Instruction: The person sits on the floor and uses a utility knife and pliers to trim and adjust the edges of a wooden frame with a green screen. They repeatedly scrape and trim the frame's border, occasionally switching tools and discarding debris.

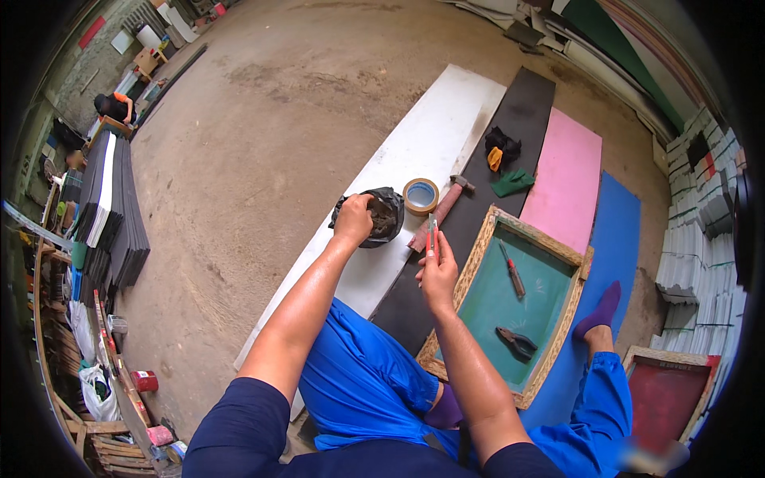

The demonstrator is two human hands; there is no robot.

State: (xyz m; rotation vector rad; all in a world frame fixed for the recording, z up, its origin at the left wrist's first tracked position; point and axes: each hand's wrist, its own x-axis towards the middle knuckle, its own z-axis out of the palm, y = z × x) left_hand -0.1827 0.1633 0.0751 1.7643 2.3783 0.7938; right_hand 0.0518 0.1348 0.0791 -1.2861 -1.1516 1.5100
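Note:
My left hand (355, 221) is closed at the rim of a black plastic bag (389, 236), its fingertips partly hidden at the bag's mouth. Dark, crumbly-looking stuff shows inside. In my right hand (438, 275) is a red utility knife (433, 241), held upright with its tip pointing away from me. A roll of brown tape (421, 196) stands just right of the bag. Beside the knife lies a hammer (443, 207) with a reddish wrapped handle. To the right, a wooden frame (472, 293) with a green screen carries a screwdriver (512, 271) and pliers (516, 342).
White (430, 127), black (522, 103), pink (567, 171) and blue (613, 239) sheets lie side by side on the concrete floor. A black bundle (500, 143) and green cloth (514, 183) rest on the black one. Stacked sheets (119, 223) stand left; another person (118, 107) is far left.

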